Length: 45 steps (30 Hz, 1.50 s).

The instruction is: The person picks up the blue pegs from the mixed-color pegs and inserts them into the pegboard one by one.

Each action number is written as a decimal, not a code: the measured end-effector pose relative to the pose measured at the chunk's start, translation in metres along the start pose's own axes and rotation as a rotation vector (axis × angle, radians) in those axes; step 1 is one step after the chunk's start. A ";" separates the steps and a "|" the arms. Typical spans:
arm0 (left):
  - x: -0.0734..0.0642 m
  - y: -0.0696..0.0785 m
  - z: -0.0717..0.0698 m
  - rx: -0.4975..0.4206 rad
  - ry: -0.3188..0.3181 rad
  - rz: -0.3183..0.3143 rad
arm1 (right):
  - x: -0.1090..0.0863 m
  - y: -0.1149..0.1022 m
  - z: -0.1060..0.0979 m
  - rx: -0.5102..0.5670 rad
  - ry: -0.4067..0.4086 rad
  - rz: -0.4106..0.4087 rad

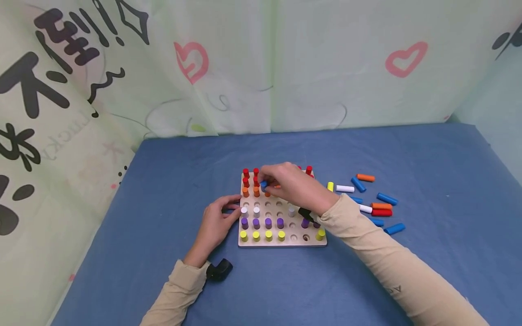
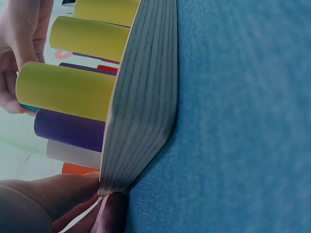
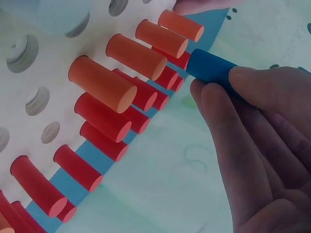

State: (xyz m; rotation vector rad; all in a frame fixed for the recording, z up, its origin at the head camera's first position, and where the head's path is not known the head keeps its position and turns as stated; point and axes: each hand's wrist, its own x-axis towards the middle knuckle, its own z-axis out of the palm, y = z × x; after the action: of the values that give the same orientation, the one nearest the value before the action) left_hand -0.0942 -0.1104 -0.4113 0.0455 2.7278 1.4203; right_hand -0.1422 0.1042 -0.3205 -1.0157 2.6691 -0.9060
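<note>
My right hand [image 1: 285, 181] pinches a blue peg [image 3: 209, 70] between thumb and fingers. It holds the peg raised over the back left part of the wooden pegboard [image 1: 267, 243], near the red and orange pegs. In the right wrist view the peg is tilted, beside a row of upright orange pegs [image 3: 136, 56]. Red pegs [image 3: 102, 116] stand behind these. My left hand [image 1: 218, 219] rests against the board's left edge, its thumb and fingertips at the side. White, purple and yellow pegs [image 1: 256, 236] fill much of the front rows. The right forearm hides part of the board.
Loose blue, orange, white, red and yellow pegs lie on the blue cloth right of the board, among them a blue peg [image 1: 394, 228] and an orange peg [image 1: 365, 178]. A printed curtain [image 1: 244, 90] hangs behind the table [image 1: 175, 172].
</note>
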 end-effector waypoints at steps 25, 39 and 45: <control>0.002 -0.003 -0.003 -0.008 0.002 0.013 | 0.020 -0.004 0.012 0.023 -0.053 -0.047; 0.001 -0.001 -0.002 -0.011 -0.004 0.023 | 0.025 -0.009 0.017 -0.020 -0.076 -0.039; 0.000 -0.001 -0.001 -0.015 0.000 0.031 | 0.028 -0.010 0.020 -0.039 -0.096 -0.047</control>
State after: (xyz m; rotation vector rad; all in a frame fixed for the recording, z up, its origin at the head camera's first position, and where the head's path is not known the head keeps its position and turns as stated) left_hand -0.0945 -0.1120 -0.4109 0.0878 2.7278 1.4477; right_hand -0.1518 0.0706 -0.3285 -1.1054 2.6032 -0.7958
